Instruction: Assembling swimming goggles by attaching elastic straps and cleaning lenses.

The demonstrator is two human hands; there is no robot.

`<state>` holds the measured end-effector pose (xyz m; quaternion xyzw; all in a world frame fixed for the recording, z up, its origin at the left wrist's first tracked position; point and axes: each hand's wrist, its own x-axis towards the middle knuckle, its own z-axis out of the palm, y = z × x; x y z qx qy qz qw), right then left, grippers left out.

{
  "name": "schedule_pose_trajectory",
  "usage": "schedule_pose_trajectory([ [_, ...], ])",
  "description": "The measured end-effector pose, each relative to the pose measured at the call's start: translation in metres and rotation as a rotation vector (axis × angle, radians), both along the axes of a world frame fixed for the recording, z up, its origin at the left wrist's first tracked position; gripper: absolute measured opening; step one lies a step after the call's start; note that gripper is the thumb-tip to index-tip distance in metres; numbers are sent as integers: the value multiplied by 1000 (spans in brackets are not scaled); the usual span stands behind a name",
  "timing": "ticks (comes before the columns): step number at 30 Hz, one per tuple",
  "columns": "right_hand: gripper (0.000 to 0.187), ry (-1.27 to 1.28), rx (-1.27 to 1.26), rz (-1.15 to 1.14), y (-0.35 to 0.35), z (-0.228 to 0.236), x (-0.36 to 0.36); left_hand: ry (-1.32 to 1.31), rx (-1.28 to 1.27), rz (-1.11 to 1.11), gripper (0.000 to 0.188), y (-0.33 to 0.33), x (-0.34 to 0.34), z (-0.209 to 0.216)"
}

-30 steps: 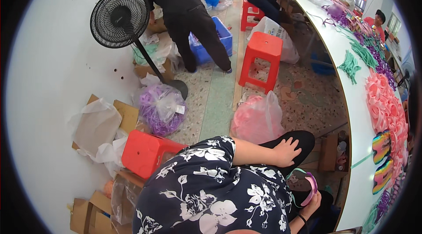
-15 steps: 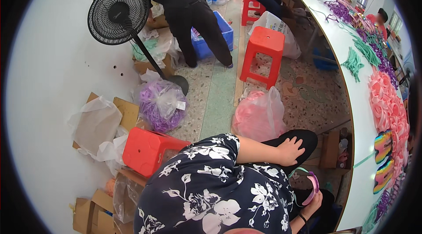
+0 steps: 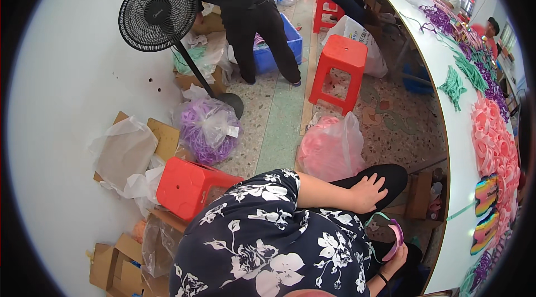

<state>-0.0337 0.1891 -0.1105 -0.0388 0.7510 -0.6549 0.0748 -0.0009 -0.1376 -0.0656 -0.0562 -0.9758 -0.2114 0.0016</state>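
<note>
My left hand [image 3: 367, 193] lies flat on my dark-trousered knee, fingers spread, holding nothing. Lower right, my right hand [image 3: 395, 260] grips the lower end of a curved pink and purple eye mask [image 3: 398, 235], seen nearly edge-on. A thin green strap [image 3: 376, 216] loops from it toward my patterned shirt. Part of the right hand's fingers are hidden behind the mask. On the white table [image 3: 459, 185] to the right lie two rainbow-coloured shiny masks [image 3: 486, 193], beside a heap of pink straps [image 3: 494, 140].
Green straps [image 3: 453, 87] and purple ones lie farther along the table. A bag of pink material [image 3: 332, 149], a purple bag [image 3: 207, 132], red stools [image 3: 339, 54], cardboard boxes and a standing fan [image 3: 158, 12] occupy the floor. One person bends over a blue crate [image 3: 279, 54]; others sit along the table.
The whole view has shifted slightly, moving the background a little to the right and down. Both my hands keep their places, the right still holding the mask.
</note>
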Motion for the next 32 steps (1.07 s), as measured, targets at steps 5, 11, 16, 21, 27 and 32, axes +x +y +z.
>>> schedule_pose_trajectory([
  [5,32,-10,-25,-13,3,0,-3,67,-75,55,71,0,6,13],
  [11,33,-21,-44,9,-2,5,0,23,-4,83,68,-7,5,6],
  [16,35,-37,-6,17,0,7,2,-16,66,92,63,-5,-13,-12],
  [21,36,-24,-34,-21,1,8,7,-3,38,24,60,0,-19,-18],
  [27,36,-49,-1,4,-2,8,9,35,76,11,58,-2,-15,-21],
  [32,37,-38,33,30,-2,2,2,29,88,-12,60,-3,-13,-19],
])
